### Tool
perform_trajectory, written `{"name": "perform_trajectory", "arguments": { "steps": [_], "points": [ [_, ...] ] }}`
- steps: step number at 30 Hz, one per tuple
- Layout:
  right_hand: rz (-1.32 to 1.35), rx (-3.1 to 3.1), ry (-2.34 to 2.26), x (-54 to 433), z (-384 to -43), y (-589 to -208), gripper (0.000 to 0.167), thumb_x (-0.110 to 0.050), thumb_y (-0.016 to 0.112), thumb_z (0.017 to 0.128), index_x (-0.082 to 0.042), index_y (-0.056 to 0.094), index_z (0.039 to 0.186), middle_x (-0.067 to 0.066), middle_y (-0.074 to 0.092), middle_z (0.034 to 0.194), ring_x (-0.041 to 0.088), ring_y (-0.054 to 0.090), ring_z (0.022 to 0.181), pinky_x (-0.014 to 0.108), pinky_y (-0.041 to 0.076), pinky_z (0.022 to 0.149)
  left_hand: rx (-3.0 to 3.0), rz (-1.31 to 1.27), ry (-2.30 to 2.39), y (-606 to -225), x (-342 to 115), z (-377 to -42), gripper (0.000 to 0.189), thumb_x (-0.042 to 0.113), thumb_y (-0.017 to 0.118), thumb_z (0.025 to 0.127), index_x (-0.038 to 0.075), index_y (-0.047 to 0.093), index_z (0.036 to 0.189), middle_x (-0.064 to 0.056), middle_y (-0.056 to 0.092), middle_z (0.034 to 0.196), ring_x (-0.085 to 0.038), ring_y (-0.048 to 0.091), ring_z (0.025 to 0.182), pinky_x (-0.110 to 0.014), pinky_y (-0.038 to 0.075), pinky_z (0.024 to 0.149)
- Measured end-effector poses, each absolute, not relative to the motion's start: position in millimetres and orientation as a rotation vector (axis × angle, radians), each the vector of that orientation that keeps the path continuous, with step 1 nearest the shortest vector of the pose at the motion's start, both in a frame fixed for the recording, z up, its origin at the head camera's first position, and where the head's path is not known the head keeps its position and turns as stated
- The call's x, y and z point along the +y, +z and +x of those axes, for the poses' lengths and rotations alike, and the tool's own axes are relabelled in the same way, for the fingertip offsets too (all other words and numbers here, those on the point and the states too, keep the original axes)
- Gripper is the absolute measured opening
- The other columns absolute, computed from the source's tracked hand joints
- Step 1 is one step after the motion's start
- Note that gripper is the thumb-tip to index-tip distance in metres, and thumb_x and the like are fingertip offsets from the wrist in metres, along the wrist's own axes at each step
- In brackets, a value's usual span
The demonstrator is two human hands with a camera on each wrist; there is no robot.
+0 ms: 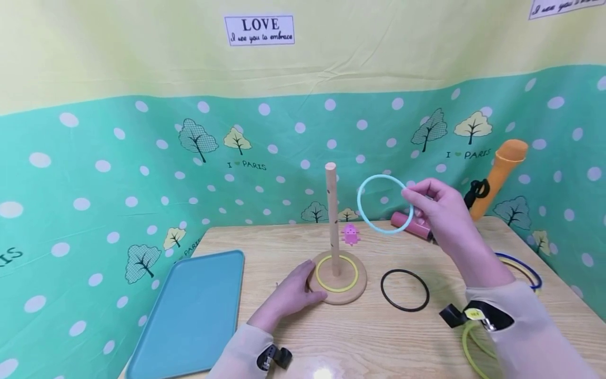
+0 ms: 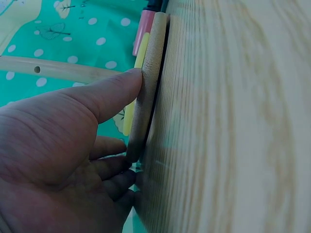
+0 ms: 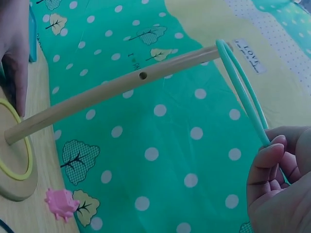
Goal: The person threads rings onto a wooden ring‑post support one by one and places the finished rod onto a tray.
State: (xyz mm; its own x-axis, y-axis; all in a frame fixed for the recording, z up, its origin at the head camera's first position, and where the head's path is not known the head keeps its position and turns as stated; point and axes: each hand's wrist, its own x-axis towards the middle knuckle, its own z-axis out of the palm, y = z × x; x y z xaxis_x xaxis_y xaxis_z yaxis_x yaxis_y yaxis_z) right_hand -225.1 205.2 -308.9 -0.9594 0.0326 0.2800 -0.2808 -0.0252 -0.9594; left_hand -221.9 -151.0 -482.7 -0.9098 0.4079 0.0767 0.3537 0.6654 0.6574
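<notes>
My right hand (image 1: 447, 216) pinches a light blue ring (image 1: 362, 211) between thumb and fingers, raised to the right of the wooden post (image 1: 333, 210). In the right wrist view, the ring (image 3: 241, 87) overlaps the post's tip; the head view has them apart. My left hand (image 1: 293, 292) holds the left edge of the stand's round wooden base (image 1: 356, 296), its thumb and fingertips along the rim. A yellow ring (image 1: 323, 283) lies flat on the base around the post. On the table right of the stand lies a black ring (image 1: 428, 295).
A blue tray (image 1: 199, 310) lies at the left. Behind the stand is a small pink figure (image 1: 351, 235), with a pink cylinder (image 1: 402, 221) farther right. Blue and yellow rings (image 1: 527, 271), green rings (image 1: 466, 347) and an orange object (image 1: 497, 176) are at the right.
</notes>
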Motion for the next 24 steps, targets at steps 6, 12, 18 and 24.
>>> {"name": "perform_trajectory", "arguments": {
  "steps": [6, 12, 18, 24],
  "points": [
    [0.306, -1.968, 2.149, 195.7, -223.8, -295.7, 0.027, -0.021, 0.083, 0.103, -0.001, 0.071, 0.116, 0.003, 0.061, 0.084, 0.014, 0.054, 0.066, 0.020, 0.051, 0.055, 2.794, 0.644, 1.082, -482.6, -151.7, -221.9, 0.091, 0.033, 0.087, 0.098, -0.008, 0.041, 0.165, -0.033, 0.037, 0.170, -0.048, 0.038, 0.158, -0.060, 0.032, 0.130],
    [0.331, -1.936, 2.137, 184.6, -224.3, -283.9, 0.025, -0.020, 0.083, 0.103, -0.001, 0.071, 0.114, 0.004, 0.061, 0.086, 0.014, 0.053, 0.067, 0.021, 0.050, 0.056, 2.790, 0.631, 1.072, -484.3, -152.5, -222.4, 0.091, 0.036, 0.086, 0.098, -0.007, 0.041, 0.165, -0.032, 0.037, 0.171, -0.048, 0.038, 0.158, -0.060, 0.032, 0.130],
    [0.310, -1.982, 2.054, 172.7, -224.4, -272.8, 0.027, -0.026, 0.083, 0.103, -0.004, 0.074, 0.114, 0.005, 0.062, 0.088, 0.015, 0.054, 0.067, 0.022, 0.051, 0.058, 2.793, 0.606, 1.051, -486.2, -152.7, -222.9, 0.092, 0.038, 0.086, 0.098, -0.005, 0.041, 0.166, -0.030, 0.036, 0.172, -0.047, 0.038, 0.158, -0.060, 0.033, 0.130],
    [0.392, -1.932, 2.107, 158.6, -225.4, -262.8, 0.026, -0.020, 0.082, 0.103, 0.000, 0.070, 0.114, 0.004, 0.060, 0.086, 0.015, 0.053, 0.066, 0.021, 0.050, 0.057, 2.797, 0.610, 1.059, -486.3, -152.7, -222.8, 0.092, 0.037, 0.087, 0.098, -0.006, 0.041, 0.165, -0.030, 0.036, 0.172, -0.047, 0.038, 0.158, -0.060, 0.032, 0.130]
  ]
}}
